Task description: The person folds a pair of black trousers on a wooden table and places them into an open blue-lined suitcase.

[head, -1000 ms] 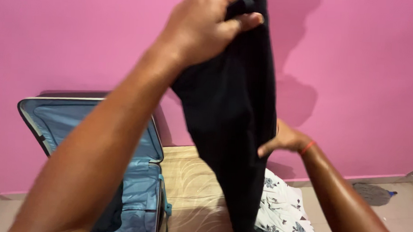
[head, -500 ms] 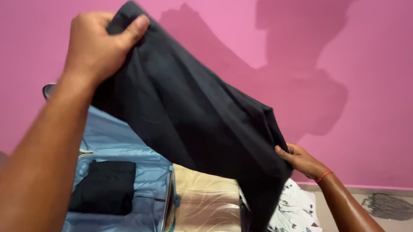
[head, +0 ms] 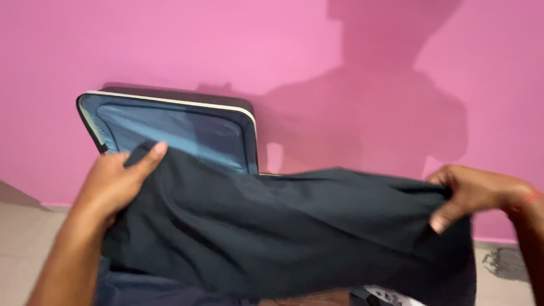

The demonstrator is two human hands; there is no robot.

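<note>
Nearest us, along the bottom edge of the frame, a corner of white floral cloth (head: pixel 399 301) peeks out at lower right, mostly covered by what we hold above it. Across the middle of the frame we stretch a dark garment (head: pixel 281 232) wide between both hands, so it hangs as one broad, nearly level sheet with loose folds sagging below. Our left hand (head: pixel 111 186), at centre left, is closed on the garment's upper left edge, thumb lying over the top of the fabric. Our right hand (head: pixel 469 193), at centre right, pinches the opposite edge, fingers curled and thumb pressed down, an orange band at the wrist. Holding the two ends well apart seems to keep the cloth taut and flat. Behind it, in the upper left, the blue-lined lid of an open suitcase (head: pixel 170 128) leans upright against the pink wall (head: pixel 276 44), where our shadow falls at upper right.
</note>
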